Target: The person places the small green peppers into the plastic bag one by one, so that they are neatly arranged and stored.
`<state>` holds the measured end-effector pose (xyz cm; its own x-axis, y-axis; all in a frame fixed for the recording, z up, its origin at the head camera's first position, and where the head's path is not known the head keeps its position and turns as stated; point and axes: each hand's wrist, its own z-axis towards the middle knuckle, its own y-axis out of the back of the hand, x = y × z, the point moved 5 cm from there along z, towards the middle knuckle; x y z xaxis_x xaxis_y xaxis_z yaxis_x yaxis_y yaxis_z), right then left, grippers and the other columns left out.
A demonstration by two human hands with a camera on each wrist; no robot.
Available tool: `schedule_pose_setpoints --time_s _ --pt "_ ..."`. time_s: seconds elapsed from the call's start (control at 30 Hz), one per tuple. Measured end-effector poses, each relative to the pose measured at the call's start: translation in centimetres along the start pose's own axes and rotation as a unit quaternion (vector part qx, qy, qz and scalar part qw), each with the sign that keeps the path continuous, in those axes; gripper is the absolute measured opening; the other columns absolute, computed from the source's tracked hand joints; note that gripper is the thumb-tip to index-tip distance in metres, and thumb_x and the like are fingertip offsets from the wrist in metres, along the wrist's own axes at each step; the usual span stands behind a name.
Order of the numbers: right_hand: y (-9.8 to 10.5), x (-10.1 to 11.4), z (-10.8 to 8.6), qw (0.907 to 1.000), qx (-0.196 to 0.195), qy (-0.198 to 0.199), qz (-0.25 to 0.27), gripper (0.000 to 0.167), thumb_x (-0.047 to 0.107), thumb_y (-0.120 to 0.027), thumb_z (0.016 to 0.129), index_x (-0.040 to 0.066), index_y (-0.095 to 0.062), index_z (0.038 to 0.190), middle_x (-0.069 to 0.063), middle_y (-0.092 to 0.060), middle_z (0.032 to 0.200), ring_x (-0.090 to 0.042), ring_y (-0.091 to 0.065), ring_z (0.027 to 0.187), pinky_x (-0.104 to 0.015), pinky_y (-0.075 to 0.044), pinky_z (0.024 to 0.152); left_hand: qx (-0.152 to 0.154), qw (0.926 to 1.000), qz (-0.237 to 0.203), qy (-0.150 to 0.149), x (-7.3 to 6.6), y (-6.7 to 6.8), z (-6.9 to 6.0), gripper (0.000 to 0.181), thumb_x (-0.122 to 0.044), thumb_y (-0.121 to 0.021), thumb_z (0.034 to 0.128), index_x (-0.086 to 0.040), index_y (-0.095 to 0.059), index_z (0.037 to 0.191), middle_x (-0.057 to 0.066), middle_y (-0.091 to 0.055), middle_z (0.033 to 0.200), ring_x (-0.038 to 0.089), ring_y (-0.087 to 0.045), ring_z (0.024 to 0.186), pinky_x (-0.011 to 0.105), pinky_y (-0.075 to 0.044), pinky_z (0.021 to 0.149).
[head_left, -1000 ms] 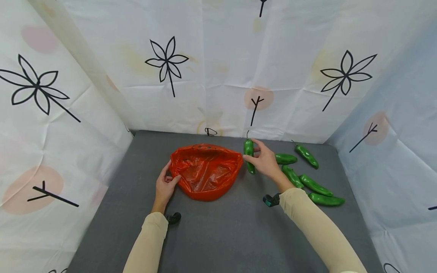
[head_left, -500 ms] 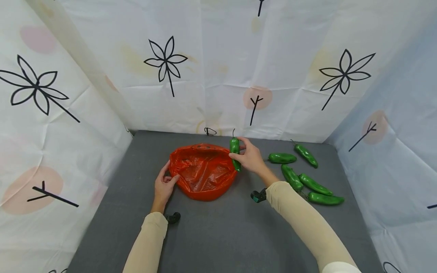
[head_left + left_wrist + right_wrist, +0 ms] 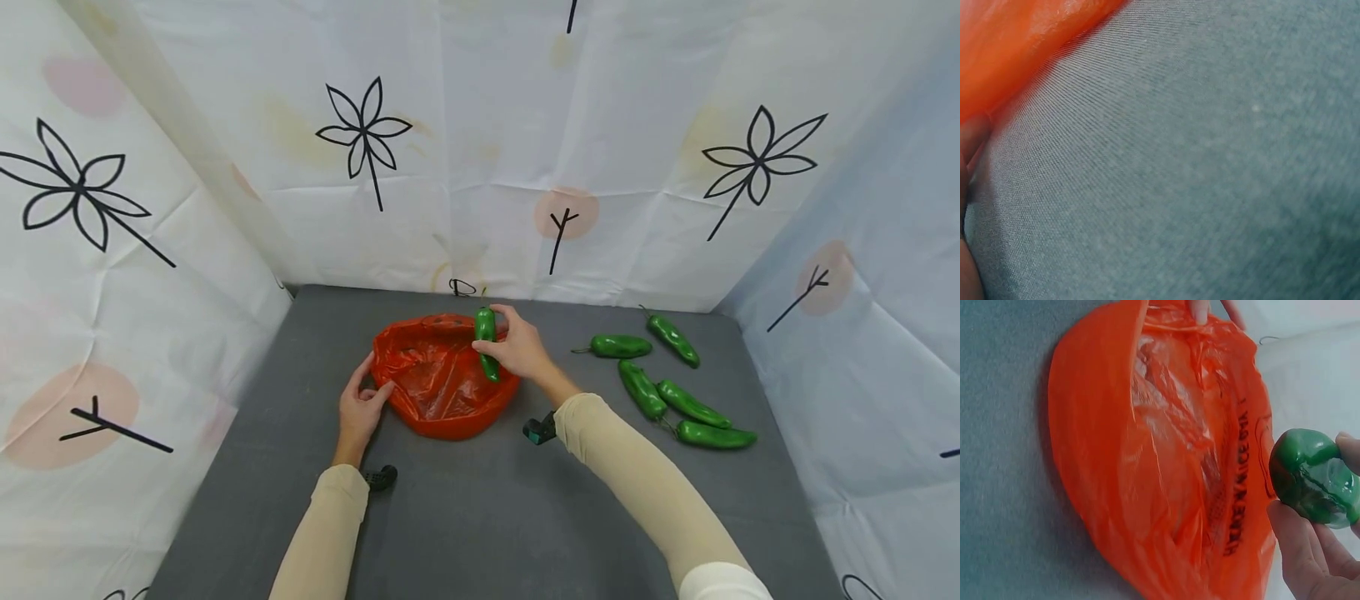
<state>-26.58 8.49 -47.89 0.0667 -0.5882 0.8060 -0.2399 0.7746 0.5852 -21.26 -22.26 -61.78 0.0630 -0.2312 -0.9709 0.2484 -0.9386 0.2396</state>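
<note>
A red plastic bag [image 3: 442,425] lies on the grey table with its mouth spread wide. My left hand [image 3: 360,412] pinches the left rim, the thumb on the inner side in the right wrist view. Over the right part of the opening, my right hand [image 3: 521,346] holds a green chili pepper [image 3: 486,325] upright, stem up, between thumb and fingers. The right wrist view shows the pepper's [image 3: 1310,469] rounded end beside the bag [image 3: 1097,394], which bears dark printed letters. Only a corner of the bag [image 3: 1022,50] and parts of the left fingers [image 3: 974,134] show in the left wrist view.
Several green peppers [image 3: 692,406] lie on the table [image 3: 480,525] to the right of the bag, one [image 3: 672,340] near the back right corner. White patterned cloth [image 3: 495,167] hangs behind the table and along both sides.
My right hand has carried the pepper leftward, from beside the bag's right edge to over its opening. My left hand keeps its place on the rim.
</note>
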Motion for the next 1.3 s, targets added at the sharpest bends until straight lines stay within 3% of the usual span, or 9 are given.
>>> schedule_pose_setpoints --time_s 0.13,0.3,0.53,0.8,1.03,1.3 --pt "-1.2 0.6 0.2 0.9999 0.01 0.005 0.011 0.077 0.031 -0.077 0.092 0.012 -0.037 0.156 -0.015 -0.066 0.127 -0.029 -0.07 0.104 -0.042 -0.06 0.088 0.0 0.9999 -0.003 0.012 0.0 0.2 0.0 0.066 -0.032 -0.076 0.0918 -0.039 -0.049 0.151 0.001 -0.049 0.157 0.013 -0.065 0.068 0.011 -0.055 0.069" --pt "-2.7 1.1 0.5 0.9992 0.025 0.0 0.033 0.077 0.03 -0.077 0.092 0.012 -0.037 0.156 -0.018 -0.065 0.124 -0.029 -0.07 0.102 -0.041 -0.061 0.085 0.005 0.9998 -0.018 0.002 -0.3 0.2 -0.1 0.067 -0.029 -0.076 0.0925 -0.036 -0.048 0.153 0.006 -0.05 0.155 0.005 -0.066 0.066 0.013 -0.057 0.067" --pt "-5.4 1.5 1.5 0.9978 0.049 -0.014 0.043 0.076 0.031 -0.077 0.092 0.015 -0.037 0.154 -0.017 -0.064 0.123 -0.026 -0.069 0.099 -0.035 -0.061 0.081 0.026 0.9989 -0.03 0.026 -2.2 0.4 -0.7 0.065 -0.019 -0.074 0.0944 -0.024 -0.048 0.154 0.01 -0.049 0.155 0.01 -0.071 0.07 0.019 -0.06 0.071" --pt "-8.4 2.1 1.8 0.9971 0.063 -0.015 0.04 0.075 0.03 -0.077 0.092 0.012 -0.036 0.153 -0.016 -0.066 0.118 -0.023 -0.069 0.093 -0.035 -0.061 0.078 0.018 0.9991 -0.037 0.006 -0.1 0.1 -0.1 0.064 -0.025 -0.074 0.0938 -0.029 -0.049 0.153 0.008 -0.048 0.156 0.002 -0.068 0.067 0.013 -0.057 0.069" --pt "-10.7 2.1 1.9 0.9965 0.076 -0.031 0.018 0.076 0.032 -0.077 0.091 0.011 -0.036 0.152 -0.013 -0.067 0.113 -0.02 -0.067 0.089 -0.034 -0.06 0.078 0.011 0.9993 -0.035 -0.008 0.0 0.2 -0.1 0.061 -0.024 -0.075 0.0934 -0.033 -0.052 0.15 0.006 -0.051 0.152 0.0 -0.067 0.066 0.014 -0.057 0.068" --pt "-12.1 2.0 2.0 0.9953 0.075 -0.061 -0.008 0.076 0.034 -0.078 0.091 0.01 -0.037 0.15 -0.015 -0.066 0.122 -0.024 -0.069 0.099 -0.036 -0.06 0.084 0.021 0.9989 -0.04 -0.015 -0.2 0.0 0.0 0.065 -0.023 -0.076 0.0928 -0.025 -0.05 0.152 0.013 -0.049 0.154 -0.002 -0.066 0.065 0.013 -0.056 0.066"
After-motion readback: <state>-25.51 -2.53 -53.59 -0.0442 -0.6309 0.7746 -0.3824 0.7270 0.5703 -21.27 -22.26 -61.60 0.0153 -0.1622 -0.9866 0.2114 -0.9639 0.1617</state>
